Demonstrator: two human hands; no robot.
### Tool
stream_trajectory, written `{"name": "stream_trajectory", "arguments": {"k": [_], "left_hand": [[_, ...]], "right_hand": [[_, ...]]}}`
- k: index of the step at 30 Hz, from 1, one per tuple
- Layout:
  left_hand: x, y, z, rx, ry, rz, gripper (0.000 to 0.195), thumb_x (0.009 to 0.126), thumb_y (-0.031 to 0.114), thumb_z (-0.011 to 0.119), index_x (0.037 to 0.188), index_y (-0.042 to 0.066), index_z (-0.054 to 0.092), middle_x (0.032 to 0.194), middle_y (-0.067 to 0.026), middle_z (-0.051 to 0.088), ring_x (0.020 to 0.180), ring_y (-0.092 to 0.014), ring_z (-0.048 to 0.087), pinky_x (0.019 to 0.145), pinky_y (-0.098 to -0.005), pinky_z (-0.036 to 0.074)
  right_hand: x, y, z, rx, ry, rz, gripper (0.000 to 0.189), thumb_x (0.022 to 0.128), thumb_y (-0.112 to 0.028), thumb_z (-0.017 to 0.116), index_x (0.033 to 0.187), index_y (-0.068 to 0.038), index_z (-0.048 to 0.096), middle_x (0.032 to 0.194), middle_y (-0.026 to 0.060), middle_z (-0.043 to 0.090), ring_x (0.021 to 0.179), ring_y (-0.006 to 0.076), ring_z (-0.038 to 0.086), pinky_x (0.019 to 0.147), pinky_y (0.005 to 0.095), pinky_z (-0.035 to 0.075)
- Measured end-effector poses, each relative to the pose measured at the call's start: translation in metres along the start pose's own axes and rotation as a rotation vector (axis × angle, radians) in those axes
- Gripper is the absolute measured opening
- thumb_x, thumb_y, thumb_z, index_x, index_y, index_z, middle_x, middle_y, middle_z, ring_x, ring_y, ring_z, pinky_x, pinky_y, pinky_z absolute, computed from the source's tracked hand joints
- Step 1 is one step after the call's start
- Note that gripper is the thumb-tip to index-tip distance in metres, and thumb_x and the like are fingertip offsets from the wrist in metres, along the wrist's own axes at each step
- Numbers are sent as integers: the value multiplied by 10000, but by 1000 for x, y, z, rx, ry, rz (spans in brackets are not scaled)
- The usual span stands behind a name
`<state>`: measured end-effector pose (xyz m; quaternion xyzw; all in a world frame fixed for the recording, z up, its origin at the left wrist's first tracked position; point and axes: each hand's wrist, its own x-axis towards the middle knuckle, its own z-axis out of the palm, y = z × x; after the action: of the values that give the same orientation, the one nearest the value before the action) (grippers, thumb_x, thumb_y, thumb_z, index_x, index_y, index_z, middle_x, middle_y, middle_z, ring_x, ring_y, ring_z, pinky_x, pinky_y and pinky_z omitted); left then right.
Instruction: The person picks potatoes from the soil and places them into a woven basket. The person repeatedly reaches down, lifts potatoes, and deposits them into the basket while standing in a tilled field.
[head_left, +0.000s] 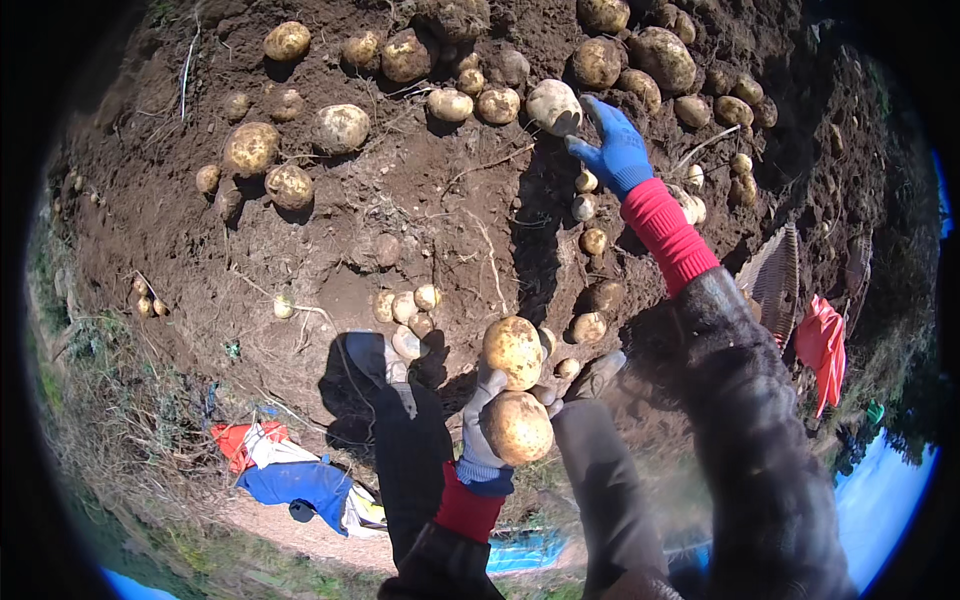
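My left hand (487, 420), in a pale grey glove, holds two large potatoes low in the middle of the view: one potato (513, 352) above, another potato (519, 429) below it, the two touching. My right hand (615, 142), in a blue glove, reaches up and right with thumb and fingers apart, their tips at the edge of a pale round potato (551, 105) that lies on the soil. It is not plain whether they press on it. Beside the right wrist lie several small potatoes (584, 208). Further potatoes (406, 56) lie along the top.
Loose brown soil (420, 195) with roots surrounds more potatoes (251, 148) at left. A small group (405, 306) lies by my left shoe. At right are a woven basket (776, 277) and a red plastic bag (821, 349). Blue cloth (296, 484) and dry grass lie lower left.
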<state>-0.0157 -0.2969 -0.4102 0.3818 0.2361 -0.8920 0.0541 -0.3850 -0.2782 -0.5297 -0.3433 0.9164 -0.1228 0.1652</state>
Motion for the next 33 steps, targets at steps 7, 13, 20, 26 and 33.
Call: {"name": "stream_trajectory", "arguments": {"k": [7, 13, 20, 26, 33], "left_hand": [[-5, 5, -9, 9, -26, -48, 597, 968, 361, 560, 1456, 47, 422, 1440, -180, 531, 872, -278, 665, 819, -480, 528], [1, 3, -12, 18, 177, 48, 603, 955, 407, 570, 1412, 22, 485, 1140, -177, 671, 838, -297, 649, 825, -464, 559], [2, -18, -8, 115, 280, 63, 491, 950, 382, 584, 1305, 45, 565, 1178, -162, 679, 778, -288, 681, 754, -459, 579], [5, -28, -30, 189, 307, 16, 613, 936, 463, 591, 1371, 35, 536, 969, -172, 666, 791, -314, 630, 742, -407, 535], [11, -30, -46, 130, 190, -24, 616, 963, 465, 558, 1430, 71, 478, 1067, -170, 665, 857, -304, 609, 791, -425, 526]], "right_hand": [[41, 2, 67, -182, -90, 192, 933, 694, -345, 856, 1492, -300, 376, 1398, 141, 497, 1236, 370, 546, 1020, 492, 492], [-75, 20, 55, 1300, -337, 441, 827, 714, -35, 875, 1413, -40, 433, 1207, 75, 600, 893, 149, 629, 762, 272, 537], [-122, 102, 8, 651, -150, 523, 639, 803, -300, 795, 1353, -55, 579, 1283, 144, 656, 1089, 231, 666, 959, 344, 515], [14, 120, -1, 221, -11, 173, 913, 704, -295, 843, 1498, -247, 396, 1259, 233, 637, 1130, 381, 643, 984, 427, 517], [-19, 28, 17, 7, -385, 244, 847, 682, -366, 804, 1451, -341, 449, 1293, 190, 537, 1176, 362, 593, 999, 444, 498]]}}
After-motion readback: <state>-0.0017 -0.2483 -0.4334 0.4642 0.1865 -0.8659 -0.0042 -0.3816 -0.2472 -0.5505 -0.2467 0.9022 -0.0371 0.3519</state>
